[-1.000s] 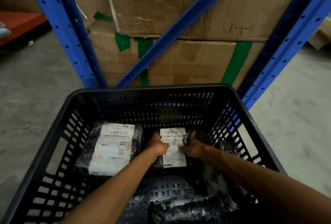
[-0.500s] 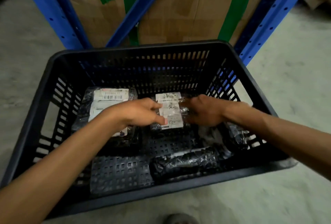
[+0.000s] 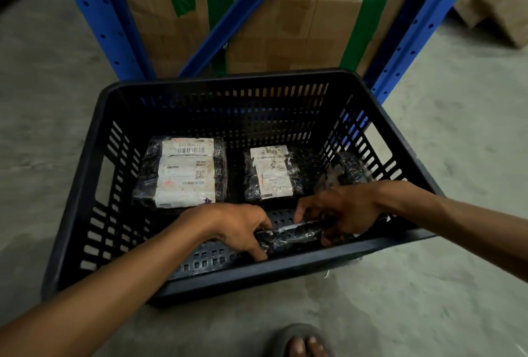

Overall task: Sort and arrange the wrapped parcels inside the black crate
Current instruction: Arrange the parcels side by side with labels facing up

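The black slotted crate (image 3: 85,191) stands on the floor. A large black-wrapped parcel with white labels (image 3: 185,173) lies flat at its back left. A smaller labelled parcel (image 3: 271,173) lies flat at the back middle. Another black-wrapped parcel (image 3: 351,168) leans in the right corner. A long dark wrapped parcel (image 3: 288,235) lies along the near wall. My left hand (image 3: 237,228) grips its left end and my right hand (image 3: 343,211) grips its right end.
Blue steel rack posts (image 3: 97,13) and a diagonal brace (image 3: 228,22) rise just behind the crate, with stacked cardboard boxes (image 3: 285,28) taped in green. More cardboard boxes (image 3: 497,8) lie at the far right. A sandalled foot (image 3: 300,342) stands on the concrete floor in front.
Both hands left the small labelled parcel at the back middle and came down to the near wall, closing on the long dark parcel. The view pulled back and tilted down.
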Available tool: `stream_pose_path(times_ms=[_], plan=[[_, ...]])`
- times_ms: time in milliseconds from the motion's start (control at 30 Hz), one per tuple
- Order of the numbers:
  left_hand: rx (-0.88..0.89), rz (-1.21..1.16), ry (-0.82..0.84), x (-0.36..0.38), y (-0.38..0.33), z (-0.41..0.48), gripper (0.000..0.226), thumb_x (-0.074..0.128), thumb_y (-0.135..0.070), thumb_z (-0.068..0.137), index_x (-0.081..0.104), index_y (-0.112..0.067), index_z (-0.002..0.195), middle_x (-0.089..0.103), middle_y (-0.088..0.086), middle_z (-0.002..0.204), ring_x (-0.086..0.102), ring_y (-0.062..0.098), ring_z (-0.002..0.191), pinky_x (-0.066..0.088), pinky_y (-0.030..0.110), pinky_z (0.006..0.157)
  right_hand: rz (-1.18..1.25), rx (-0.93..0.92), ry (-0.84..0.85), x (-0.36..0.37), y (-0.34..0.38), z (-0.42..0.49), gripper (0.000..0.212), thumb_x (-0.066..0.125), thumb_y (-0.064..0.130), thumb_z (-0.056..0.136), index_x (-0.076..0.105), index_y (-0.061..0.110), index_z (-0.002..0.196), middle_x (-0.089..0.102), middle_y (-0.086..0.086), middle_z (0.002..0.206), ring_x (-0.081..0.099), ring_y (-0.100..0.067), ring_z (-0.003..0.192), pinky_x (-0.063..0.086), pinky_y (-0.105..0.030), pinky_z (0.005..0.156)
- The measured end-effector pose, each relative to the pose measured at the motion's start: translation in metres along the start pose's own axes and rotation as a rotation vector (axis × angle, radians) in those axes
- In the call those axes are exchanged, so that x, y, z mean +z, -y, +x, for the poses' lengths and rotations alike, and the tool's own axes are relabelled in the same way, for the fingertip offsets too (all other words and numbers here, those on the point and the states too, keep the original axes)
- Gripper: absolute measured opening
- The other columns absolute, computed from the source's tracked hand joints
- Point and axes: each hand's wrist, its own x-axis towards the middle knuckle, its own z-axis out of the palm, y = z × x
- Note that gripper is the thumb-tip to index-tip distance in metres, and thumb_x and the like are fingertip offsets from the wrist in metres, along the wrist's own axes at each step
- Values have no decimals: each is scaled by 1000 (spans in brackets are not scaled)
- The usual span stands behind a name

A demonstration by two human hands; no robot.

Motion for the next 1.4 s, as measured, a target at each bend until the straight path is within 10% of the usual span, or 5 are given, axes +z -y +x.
stream_pose_path(times_ms=[133,533,700,967,1400], plan=[[97,-112,-92,-5,16,-5,59,68,-47,77,63,-15,127,70,16,122,66,38,110,51,54,97,238,-43,-72,-10,-6,-2,41,69,15,86,52,26,121,71,-8,113,66,-43,105,55,-60,86],[-34,-1384,-854,-61,-1,-6,45,47,-52,96,67,-17,116,73,6,93,67,22,77,56,36,68,1524,-47,-557,-46,6,-9,47,66,53,82,74,14,106,78,-7,106,74,-27,97,56,-39,82],[-38,-1376,-871,-58,-9,14,43,61,-47,90,68,-13,116,78,10,105,74,27,93,61,43,83,1509,48,-753,-34,5,18,14,74,11,84,67,14,96,77,-11,95,75,-29,86,60,-45,78],[-134,-1086,-1023,-53,-11,55,37,65,-33,92,63,-12,122,69,5,118,66,25,107,56,32,82,1376,85,-890,-46,-18,70,35,72,17,88,63,3,120,74,-12,103,72,-25,78,62,-33,61],[-365,-894,-860,-58,8,94,82,57,-40,95,19,-4,158,46,15,153,52,33,134,45,39,109,391,387,-534,-59,-29,102,87,50,39,98,-2,-2,155,32,-20,158,36,-33,143,32,-31,112]])
